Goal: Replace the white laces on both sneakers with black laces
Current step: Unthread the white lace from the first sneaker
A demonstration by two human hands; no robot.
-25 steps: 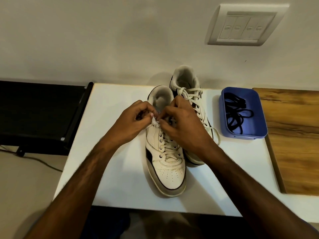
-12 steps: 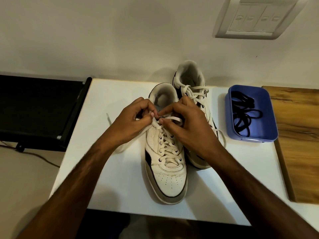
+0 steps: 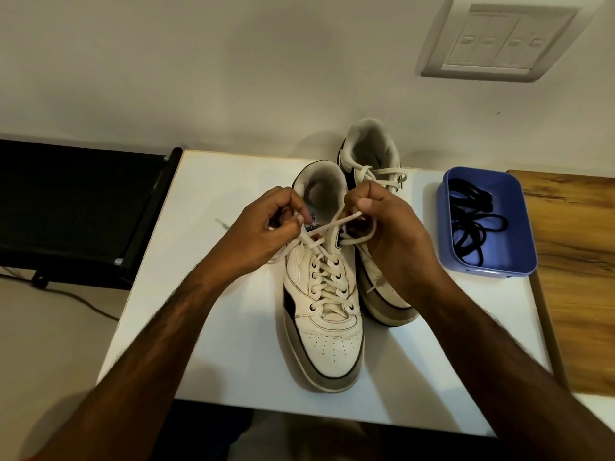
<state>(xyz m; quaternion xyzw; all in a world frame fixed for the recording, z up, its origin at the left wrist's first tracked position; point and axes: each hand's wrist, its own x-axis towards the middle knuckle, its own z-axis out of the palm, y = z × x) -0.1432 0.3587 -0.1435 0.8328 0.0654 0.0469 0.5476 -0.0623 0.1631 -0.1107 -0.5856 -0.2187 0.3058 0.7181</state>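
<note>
White table (image 3: pixel 233 344) against a pale wall, centre of the frame. On it, at centre, the near sneaker (image 3: pixel 324 314), toe toward the bottom edge, white lace (image 3: pixel 327 277) threaded through the lower eyelets and loose at the top. Left hand (image 3: pixel 266 234), just left of the tongue, fingers curled, pinching one strand of that lace; right hand (image 3: pixel 389 234), just right of it, fingers curled, pinching a loop of the same lace, the strands crossing above the tongue between the two hands. A loose lace end trailing on the table to the left of the left hand. Second sneaker (image 3: pixel 372 154) just behind and to the right, touching the first, partly hidden by the right hand, fully laced in white. Further right, well apart, a blue tray (image 3: pixel 522 261) holding coiled black laces (image 3: pixel 476 224). At the right edge, a wooden board (image 3: pixel 579 277). Upper right on the wall, a switch plate (image 3: pixel 499 41). At left, a black stand (image 3: pixel 66 201) beside the table.
</note>
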